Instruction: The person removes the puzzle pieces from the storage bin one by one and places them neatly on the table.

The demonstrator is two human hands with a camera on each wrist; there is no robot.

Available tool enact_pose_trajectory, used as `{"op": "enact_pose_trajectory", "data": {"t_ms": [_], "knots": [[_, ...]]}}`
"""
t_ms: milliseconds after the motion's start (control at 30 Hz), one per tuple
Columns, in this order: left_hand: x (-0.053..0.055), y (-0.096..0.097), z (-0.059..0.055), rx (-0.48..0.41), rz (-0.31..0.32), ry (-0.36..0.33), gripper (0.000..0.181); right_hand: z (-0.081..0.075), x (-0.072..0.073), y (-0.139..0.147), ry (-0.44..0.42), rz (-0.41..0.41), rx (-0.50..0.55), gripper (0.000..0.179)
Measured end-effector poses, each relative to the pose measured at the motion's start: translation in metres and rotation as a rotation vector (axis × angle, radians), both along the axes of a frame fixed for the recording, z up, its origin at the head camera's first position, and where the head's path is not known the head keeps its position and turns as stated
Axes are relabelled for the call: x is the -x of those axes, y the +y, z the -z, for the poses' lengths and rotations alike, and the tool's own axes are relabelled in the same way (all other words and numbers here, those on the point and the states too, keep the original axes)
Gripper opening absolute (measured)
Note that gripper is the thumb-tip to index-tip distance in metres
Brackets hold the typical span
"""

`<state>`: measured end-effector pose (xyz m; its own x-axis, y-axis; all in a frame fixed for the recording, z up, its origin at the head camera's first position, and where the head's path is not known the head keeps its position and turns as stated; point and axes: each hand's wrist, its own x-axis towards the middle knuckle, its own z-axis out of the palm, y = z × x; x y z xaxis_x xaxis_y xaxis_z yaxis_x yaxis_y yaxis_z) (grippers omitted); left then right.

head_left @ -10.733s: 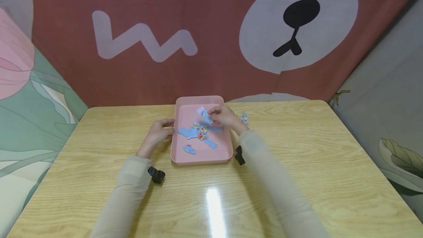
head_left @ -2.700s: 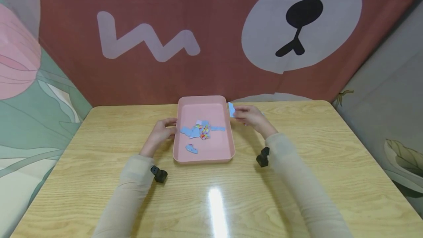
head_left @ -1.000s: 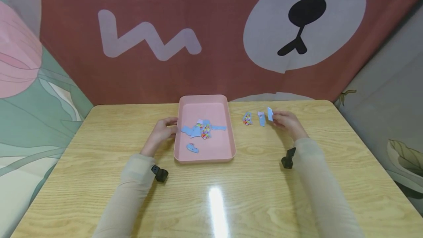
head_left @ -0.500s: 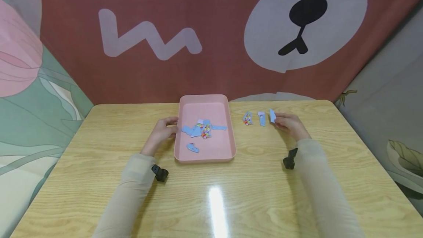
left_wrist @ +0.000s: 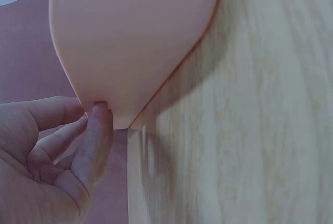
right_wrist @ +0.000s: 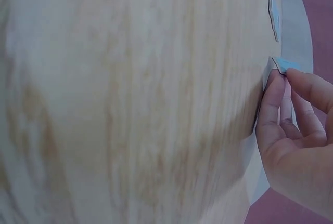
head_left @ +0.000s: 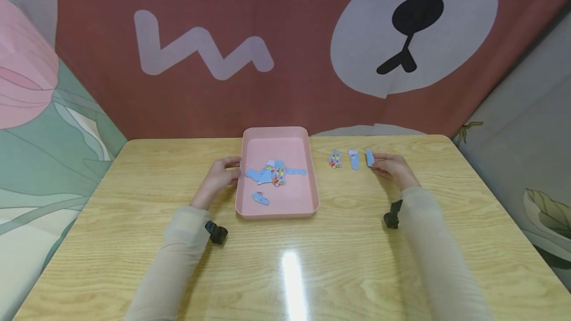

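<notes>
My right hand pinches a flat light blue puzzle piece at the back right of the table. In the right wrist view the thumb and fingertips hold this tilted piece by its edge, low at the tabletop. To its left lie a blue piece with a pale lilac end and a multicoloured piece. My left hand grips the left side of the pink tray. The left wrist view shows thumb and fingers at the rim of the tray.
Inside the tray several blue and multicoloured pieces overlap in a heap, and one small blue piece lies apart near the front. The wooden table ends at a patterned cloth behind the tray.
My right hand has gone from over the tray to the table's right, leaving a blue piece beside the multicoloured one. Lately it has lowered another piece, tilting it flatter. My left hand stays at the tray.
</notes>
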<state>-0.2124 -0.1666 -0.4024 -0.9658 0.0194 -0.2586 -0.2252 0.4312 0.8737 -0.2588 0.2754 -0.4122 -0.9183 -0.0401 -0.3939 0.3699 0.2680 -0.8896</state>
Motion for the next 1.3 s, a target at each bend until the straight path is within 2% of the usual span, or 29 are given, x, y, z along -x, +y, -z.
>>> {"op": "enact_pose_trajectory", "data": {"t_ms": [333, 600, 1000, 1300], "knots": [[0.0006, -0.0007, 0.0004, 0.0, 0.006, 0.002, 0.052, 0.0031, 0.002, 0.0022, 0.016, 0.008, 0.011, 0.056], [0.0007, -0.0004, 0.0009, -0.006, 0.005, -0.005, 0.052, 0.0028, 0.001, 0.0021, 0.036, 0.026, -0.049, 0.053], [-0.0019, -0.0004, -0.0025, 0.001, 0.005, -0.024, 0.049, 0.0041, 0.002, 0.0001, 0.073, 0.038, -0.063, 0.051], [0.0003, -0.001, 0.0, 0.006, 0.002, -0.026, 0.05, 0.0051, 0.0036, -0.0017, 0.09, 0.046, -0.133, 0.049]]}}
